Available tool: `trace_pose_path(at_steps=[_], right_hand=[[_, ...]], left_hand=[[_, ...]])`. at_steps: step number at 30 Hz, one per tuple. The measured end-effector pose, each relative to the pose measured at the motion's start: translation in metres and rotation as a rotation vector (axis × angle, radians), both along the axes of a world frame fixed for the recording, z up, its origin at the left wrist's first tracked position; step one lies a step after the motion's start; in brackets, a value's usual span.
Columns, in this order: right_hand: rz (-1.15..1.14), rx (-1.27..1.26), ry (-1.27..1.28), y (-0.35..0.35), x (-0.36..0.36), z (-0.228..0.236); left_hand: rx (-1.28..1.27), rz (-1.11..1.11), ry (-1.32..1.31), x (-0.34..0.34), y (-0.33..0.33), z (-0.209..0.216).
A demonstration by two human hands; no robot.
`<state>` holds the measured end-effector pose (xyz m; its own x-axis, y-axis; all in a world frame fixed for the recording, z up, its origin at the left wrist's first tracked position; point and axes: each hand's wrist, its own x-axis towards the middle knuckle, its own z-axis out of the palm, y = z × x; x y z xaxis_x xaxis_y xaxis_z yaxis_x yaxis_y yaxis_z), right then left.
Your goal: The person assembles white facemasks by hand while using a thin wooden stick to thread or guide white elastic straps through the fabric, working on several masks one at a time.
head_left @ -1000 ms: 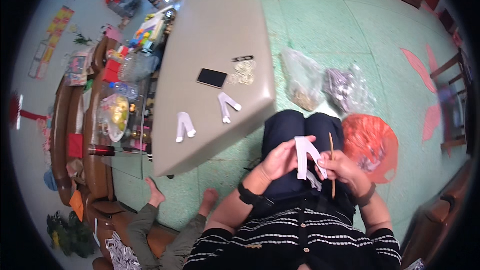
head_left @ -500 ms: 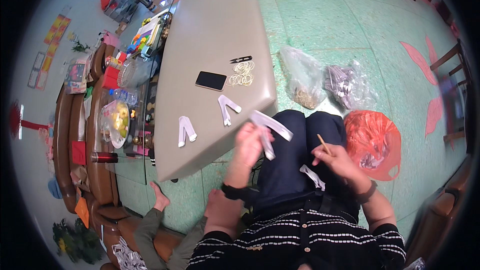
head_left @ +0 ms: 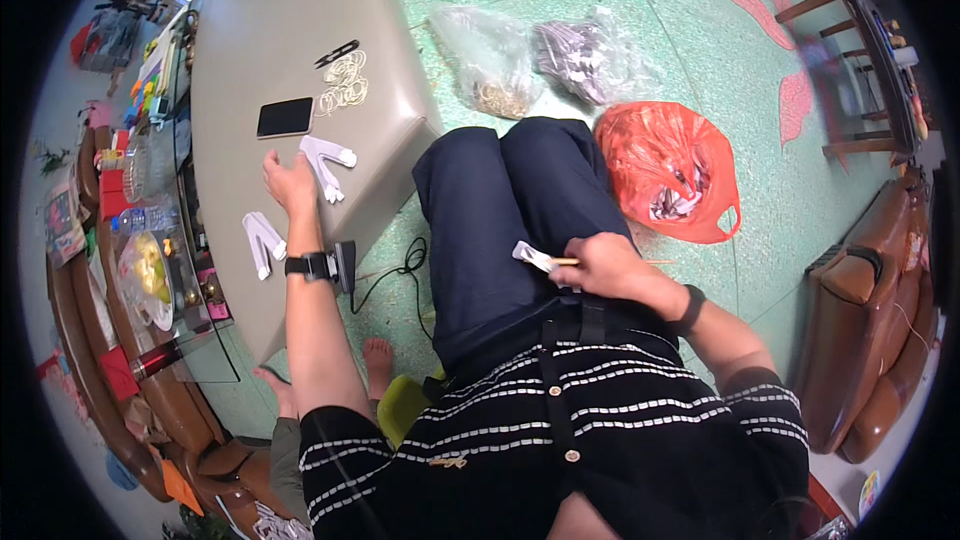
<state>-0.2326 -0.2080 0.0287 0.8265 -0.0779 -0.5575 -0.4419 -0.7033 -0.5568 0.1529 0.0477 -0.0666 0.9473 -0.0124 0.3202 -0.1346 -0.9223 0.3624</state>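
Here's the upper V-shaped white strip (head_left: 330,151) and the lower V-shaped white strip (head_left: 256,242), both laid out on the tabletop (head_left: 290,15), left of frame, folded ends to the upper left, long axes slanting toward lower right; a crumpled strip (head_left: 532,256), frame centre, looks not yet laid out! Left hand (head_left: 291,183) loose, empty, beside the upper one; right hand (head_left: 605,265) clasping a wooden stick (head_left: 567,261), lying crosswise; farther up, a black phone (head_left: 286,118) and pale loops (head_left: 345,87)

Brown sofa (head_left: 845,345), black phone (head_left: 286,118), plastic bottle (head_left: 146,219), green floor (head_left: 768,265)
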Motion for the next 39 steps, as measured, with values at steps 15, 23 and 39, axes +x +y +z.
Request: trace_pose_path(at_steps=[15, 23, 39], right_hand=[[-0.060, 0.104, -0.437, -0.005, -0.002, 0.021], [-0.281, 0.071, -0.703, -0.008, -0.002, 0.017], [-0.309, -0.173, -0.573, -0.011, 0.013, 0.033]], left_hand=[[-0.939, -0.706, 1.278, -0.248, -0.116, 0.079], [-0.634, -0.891, 0.681, -0.253, -0.121, 0.099], [-1.138, -0.562, 1.136, -0.242, -0.122, 0.100]])
